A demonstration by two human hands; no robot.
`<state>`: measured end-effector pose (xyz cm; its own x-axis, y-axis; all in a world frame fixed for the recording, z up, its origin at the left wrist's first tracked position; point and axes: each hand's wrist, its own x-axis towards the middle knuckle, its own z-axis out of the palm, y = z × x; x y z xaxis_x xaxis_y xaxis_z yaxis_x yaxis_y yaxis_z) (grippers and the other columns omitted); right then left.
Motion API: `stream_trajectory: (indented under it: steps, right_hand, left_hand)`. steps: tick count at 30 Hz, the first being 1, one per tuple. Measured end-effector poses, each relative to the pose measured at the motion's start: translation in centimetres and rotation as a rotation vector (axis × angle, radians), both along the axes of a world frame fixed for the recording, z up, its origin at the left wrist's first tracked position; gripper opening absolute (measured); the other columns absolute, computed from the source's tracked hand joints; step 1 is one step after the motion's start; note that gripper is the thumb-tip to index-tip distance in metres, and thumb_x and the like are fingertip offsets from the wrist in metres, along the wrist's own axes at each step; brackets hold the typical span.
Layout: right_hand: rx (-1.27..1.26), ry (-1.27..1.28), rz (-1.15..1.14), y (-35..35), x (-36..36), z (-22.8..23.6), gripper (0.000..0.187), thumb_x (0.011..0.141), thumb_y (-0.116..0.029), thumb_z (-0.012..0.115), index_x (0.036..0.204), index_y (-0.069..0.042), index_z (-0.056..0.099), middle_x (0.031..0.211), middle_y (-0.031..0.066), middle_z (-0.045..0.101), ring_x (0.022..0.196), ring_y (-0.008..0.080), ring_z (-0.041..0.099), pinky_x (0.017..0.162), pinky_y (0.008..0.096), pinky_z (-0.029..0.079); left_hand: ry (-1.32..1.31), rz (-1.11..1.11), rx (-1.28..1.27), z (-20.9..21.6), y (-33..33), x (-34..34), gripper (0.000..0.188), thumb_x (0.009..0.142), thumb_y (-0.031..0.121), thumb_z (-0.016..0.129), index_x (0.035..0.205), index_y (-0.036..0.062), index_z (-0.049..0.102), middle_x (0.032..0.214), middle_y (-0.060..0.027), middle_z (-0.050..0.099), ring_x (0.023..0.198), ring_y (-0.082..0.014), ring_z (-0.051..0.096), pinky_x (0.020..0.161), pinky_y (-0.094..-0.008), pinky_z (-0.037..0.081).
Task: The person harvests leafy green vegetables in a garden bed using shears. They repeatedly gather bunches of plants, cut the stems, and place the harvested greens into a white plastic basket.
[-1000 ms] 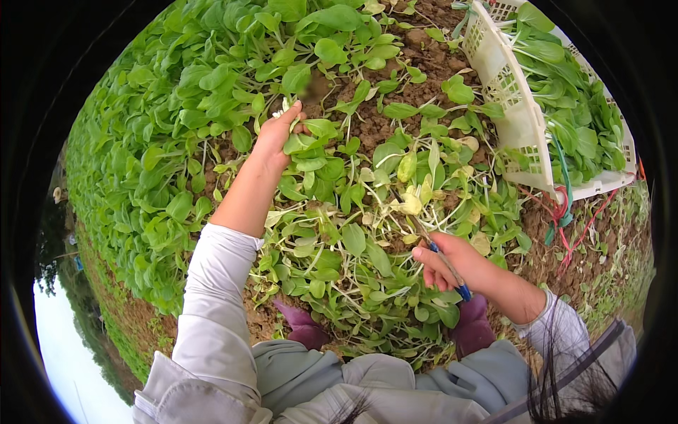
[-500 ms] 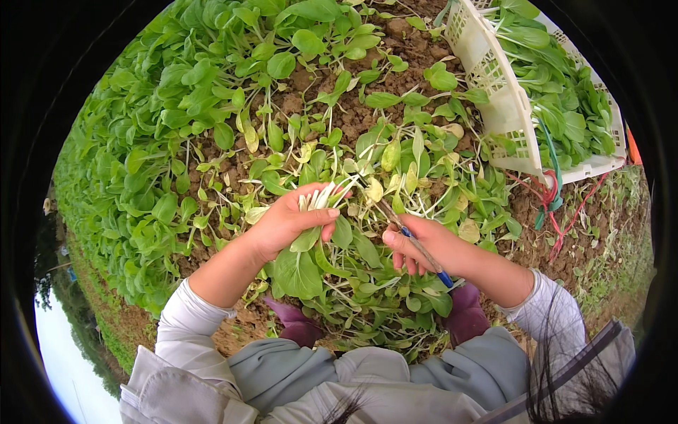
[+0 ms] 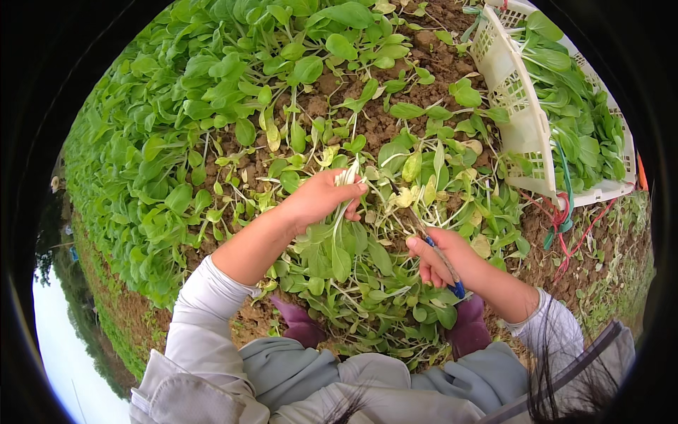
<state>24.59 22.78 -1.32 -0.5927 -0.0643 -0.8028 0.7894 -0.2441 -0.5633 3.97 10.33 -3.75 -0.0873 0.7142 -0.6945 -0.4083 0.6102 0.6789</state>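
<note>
My left hand (image 3: 323, 202) is closed around a small bunch of leafy greens (image 3: 340, 251), its pale stems pointing up past the fingers and its leaves hanging below. To its right, my right hand (image 3: 448, 260) is closed on a slim knife (image 3: 443, 257) with blue on its handle. The knife slants up and left toward the bunch, and its dark tip is hard to make out among yellowed leaves (image 3: 406, 196). Under both hands lies a heap of loose leaves and cut stems (image 3: 381, 297).
A white plastic crate (image 3: 519, 99) full of greens stands tilted at the upper right, with red and green cords (image 3: 563, 222) by its corner. Dense growing greens (image 3: 141, 155) fill the left. Brown soil (image 3: 417, 67) shows between them. My purple boots (image 3: 470, 326) flank the heap.
My left hand has moved up, away from my body. The bunch in it looks thinner, with fewer white stems showing. My right hand still grips the knife. The whole view has shifted slightly.
</note>
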Motion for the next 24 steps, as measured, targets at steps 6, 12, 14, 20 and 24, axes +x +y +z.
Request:
stream_trajectory:
  steps: [6, 12, 14, 20, 24]
  right_hand:
    - [0.011, -0.023, -0.11, 0.6, 1.0, -1.1, 0.034, 0.086, -0.037, 0.048, 0.086, -0.003, 0.047, 0.053, 0.002, 0.051, 0.037, 0.0075, 0.045, 0.035, 0.0206, 0.037]
    - [0.027, -0.021, -0.028, 0.4, 0.7, -0.5, 0.032, 0.087, -0.036, 0.048, 0.087, -0.004, 0.047, 0.054, 0.0014, 0.051, 0.04, 0.0072, 0.046, 0.039, 0.0205, 0.038]
    - [0.018, -0.028, -0.035, 0.3, 0.9, -0.7, 0.031, 0.086, -0.034, 0.049, 0.087, -0.004, 0.047, 0.055, 0.0013, 0.051, 0.04, 0.0071, 0.045, 0.039, 0.0205, 0.038]
    - [0.007, -0.029, -0.036, 0.2, 0.7, -0.6, 0.03, 0.086, -0.033, 0.049, 0.087, -0.004, 0.047, 0.055, 0.0016, 0.051, 0.04, 0.0072, 0.045, 0.039, 0.0207, 0.037]
    - [0.011, -0.03, -0.037, 0.4, 0.9, -0.4, 0.029, 0.086, -0.033, 0.049, 0.087, -0.004, 0.047, 0.055, 0.0021, 0.052, 0.04, 0.0075, 0.045, 0.039, 0.021, 0.038]
  left_hand:
    - [0.812, 0.368, -0.057, -0.8, 2.7, -12.3, 0.019, 0.072, 0.009, 0.067, 0.076, 0.0048, 0.049, 0.057, -0.0009, 0.052, 0.044, -0.0084, 0.048, 0.045, -0.0235, 0.042]
    - [1.353, -0.152, -0.445, -3.8, 6.2, -17.9, 0.029, 0.07, 0.029, 0.066, 0.072, 0.0005, 0.06, 0.057, -0.0103, 0.057, 0.049, -0.0186, 0.055, 0.053, -0.0305, 0.047]
    - [1.379, -0.427, -0.574, -4.5, 7.2, -18.2, 0.033, 0.071, 0.034, 0.065, 0.071, 0.0004, 0.062, 0.057, -0.0117, 0.058, 0.052, -0.0213, 0.057, 0.057, -0.032, 0.048]
    - [1.34, -0.417, -0.585, -6.2, 7.8, -18.4, 0.043, 0.071, 0.039, 0.065, 0.069, -0.004, 0.062, 0.056, -0.012, 0.058, 0.059, -0.0225, 0.06, 0.062, -0.033, 0.048]
    - [1.213, -0.338, -0.559, -5.5, 7.3, -18.3, 0.044, 0.071, 0.036, 0.065, 0.067, -0.0069, 0.06, 0.056, -0.0119, 0.058, 0.055, -0.0222, 0.059, 0.061, -0.0327, 0.047]
